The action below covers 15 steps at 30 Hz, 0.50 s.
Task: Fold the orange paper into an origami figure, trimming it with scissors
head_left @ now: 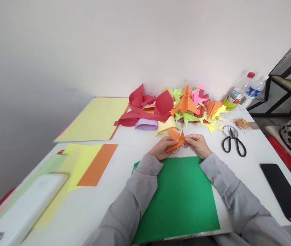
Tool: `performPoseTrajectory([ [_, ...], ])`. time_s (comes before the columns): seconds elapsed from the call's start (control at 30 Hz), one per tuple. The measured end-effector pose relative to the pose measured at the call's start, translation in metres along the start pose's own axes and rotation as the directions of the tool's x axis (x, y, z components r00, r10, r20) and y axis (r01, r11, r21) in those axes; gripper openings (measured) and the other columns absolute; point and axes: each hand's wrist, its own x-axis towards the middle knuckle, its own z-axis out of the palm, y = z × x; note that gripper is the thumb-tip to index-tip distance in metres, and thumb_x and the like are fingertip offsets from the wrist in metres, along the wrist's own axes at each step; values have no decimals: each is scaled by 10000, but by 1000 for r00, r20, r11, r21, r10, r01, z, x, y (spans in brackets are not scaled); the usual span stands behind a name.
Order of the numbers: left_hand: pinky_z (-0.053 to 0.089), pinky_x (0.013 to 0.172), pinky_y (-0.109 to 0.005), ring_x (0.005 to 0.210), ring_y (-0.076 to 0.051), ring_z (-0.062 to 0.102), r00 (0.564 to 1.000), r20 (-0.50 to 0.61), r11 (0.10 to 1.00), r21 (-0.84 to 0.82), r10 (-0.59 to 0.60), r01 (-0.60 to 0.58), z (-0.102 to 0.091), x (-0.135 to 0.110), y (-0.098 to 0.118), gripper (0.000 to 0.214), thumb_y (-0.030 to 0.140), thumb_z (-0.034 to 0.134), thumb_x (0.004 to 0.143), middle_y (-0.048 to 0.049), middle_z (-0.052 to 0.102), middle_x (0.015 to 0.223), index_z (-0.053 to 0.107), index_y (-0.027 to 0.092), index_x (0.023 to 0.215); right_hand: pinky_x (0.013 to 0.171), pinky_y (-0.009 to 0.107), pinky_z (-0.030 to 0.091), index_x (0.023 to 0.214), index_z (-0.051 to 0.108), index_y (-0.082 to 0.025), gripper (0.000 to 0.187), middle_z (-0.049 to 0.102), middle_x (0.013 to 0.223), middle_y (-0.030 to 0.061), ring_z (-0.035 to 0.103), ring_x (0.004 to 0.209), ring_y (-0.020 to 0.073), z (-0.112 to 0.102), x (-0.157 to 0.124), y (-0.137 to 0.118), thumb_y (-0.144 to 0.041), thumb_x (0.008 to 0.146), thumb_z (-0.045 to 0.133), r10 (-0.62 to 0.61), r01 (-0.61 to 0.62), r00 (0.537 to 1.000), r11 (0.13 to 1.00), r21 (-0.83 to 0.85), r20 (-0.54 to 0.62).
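Between my two hands is a small folded orange paper piece (175,146) with pointed flaps standing up. My left hand (162,147) wraps round its left side, thumb on the front. At the right point, my right hand (196,144) pinches the paper between thumb and fingertips. Both hands are just past the far edge of a green paper sheet (177,198) lying flat on the table. Behind them rests a heap of folded paper shapes, with an orange paper plane (186,102) on top and red curled paper pieces (145,112) to its left.
Black-handled scissors (234,141) lie right of my hands, near a wrapped snack (241,123) and two plastic bottles (237,92). A black phone (283,191) is at the right edge. Leftward are yellow sheets (94,118), an orange strip (98,164) and a white device (29,208).
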Motion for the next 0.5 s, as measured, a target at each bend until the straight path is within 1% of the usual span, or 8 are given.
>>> performPoseTrajectory([
  [0.1,336,308,-133,419,-70,514,1000,15,1000,-8,10,-10,3,-1,3,194,200,723,645,-36,605,565,643,73,768,541,266,493,742,719,-156,181,697,625,28,602,506,122,0,0,0,-318,667,750,-10,10,1000,1000,-16,2],
  [0.33,193,265,-131,340,-30,400,999,51,1000,3,-13,13,4,-4,6,200,225,696,658,-4,547,505,613,69,753,538,274,501,735,712,-153,181,696,614,31,606,497,128,-1,0,0,-315,661,750,-33,32,999,999,-43,-22],
  [0.43,187,267,-132,356,-35,415,998,55,1000,6,-5,5,4,-4,6,211,216,696,654,-5,556,536,598,78,780,529,274,510,729,704,-150,183,689,588,26,614,489,135,-1,0,0,-302,644,758,-54,50,997,997,-58,-53],
  [0.5,197,273,-135,360,-38,425,999,42,1000,20,7,-8,4,-4,5,210,215,699,652,-1,558,544,583,90,774,515,269,514,740,695,-148,201,685,571,24,617,481,138,-2,0,0,-302,630,762,-45,42,997,998,-51,-61],
])
